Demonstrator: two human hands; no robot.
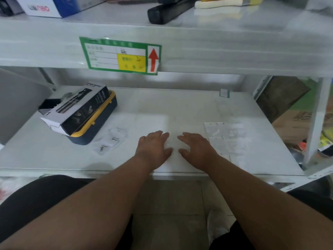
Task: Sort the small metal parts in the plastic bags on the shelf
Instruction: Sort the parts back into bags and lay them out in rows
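Lying flat toward the left of the shelf's (180,105) front edge, the clear plastic bags (112,140) hold a few small metal parts (114,139), just beside a yellow-rimmed case (97,123) with a printed carton (77,107) on top. More flat clear bags (228,138) lie toward the right front. Between the two groups, near the middle of the front edge, the left hand (153,147) and right hand (196,148) rest palm-down, fingers spread and relaxed, each grip apart and holding nothing. The bags are almost invisible against the pale shelf, so a careless reach could likely sweep one over the front edge, or spill loose parts from an unsealed bag.
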